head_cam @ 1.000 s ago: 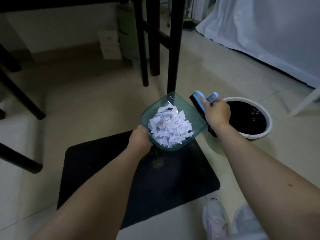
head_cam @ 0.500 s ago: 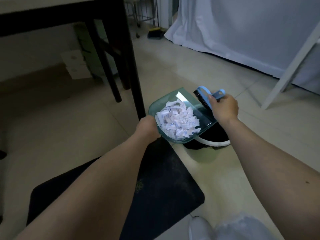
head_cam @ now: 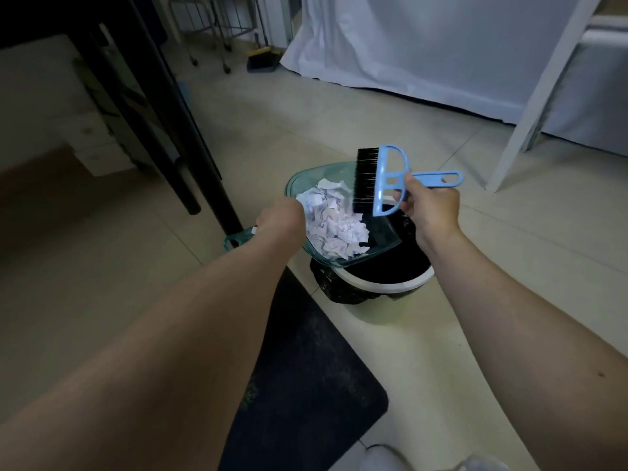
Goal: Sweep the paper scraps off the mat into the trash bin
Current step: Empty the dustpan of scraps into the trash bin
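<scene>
- Head view, item one: my left hand point(head_cam: 280, 219), fingers curled round the handle of the dustpan point(head_cam: 306, 178); the handle's looped end sticks out past my wrist, toward the dark table leg point(head_cam: 190, 130).
- Dustpan: translucent green, held above the floor and over the near-left part of the trash bin point(head_cam: 387, 283), its open lip tilted down toward the bin's mouth.
- Paper scraps point(head_cam: 334, 226): a white crumpled heap inside the dustpan, bunched toward the lower lip; all that I can see lie in the pan.
- My right hand point(head_cam: 430, 207): gripping the brush point(head_cam: 384, 180) by its light blue handle, whose end pokes out to the right past my knuckles.
- Brush: blue arched back, black bristles pointing left, held above the pan's right side and just beside the scrap heap; whether the bristles touch the paper I cannot tell.
- Trash bin: round, pale rim, black liner, standing on the tiled floor point(head_cam: 441, 351) just beyond the mat's far right corner.
- Mat point(head_cam: 306, 385): dark, rounded corners, lying on the floor between my forearms, my left arm covering much of it.
- White drape point(head_cam: 424, 45): hanging to the floor along the far side.
- White slanted frame leg point(head_cam: 530, 107): at the right, well apart from the bin.
</scene>
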